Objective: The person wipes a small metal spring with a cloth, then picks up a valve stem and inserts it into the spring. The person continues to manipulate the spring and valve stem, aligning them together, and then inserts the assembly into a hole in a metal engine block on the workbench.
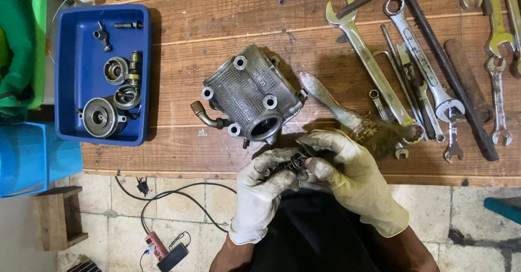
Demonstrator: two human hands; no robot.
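Both my hands wear dirty pale gloves and meet at the near edge of the wooden workbench (217,22). My left hand (266,188) and my right hand (347,174) pinch one small dark coiled metal part (296,162), like a spring, between their fingertips. Just beyond them a grey cast-metal cylinder head (249,95) rests on the bench, with a bent pipe stub on its left side and a round port facing me. A worn paintbrush (336,112) lies right of it, bristles partly behind my right hand.
A blue tray (73,60) at the left holds round metal parts and small bolts. Several spanners (374,65) and a long T-handle wrench (434,49) are spread over the right of the bench. On the tiled floor lie a cable, a phone (172,257) and a wooden block (58,217).
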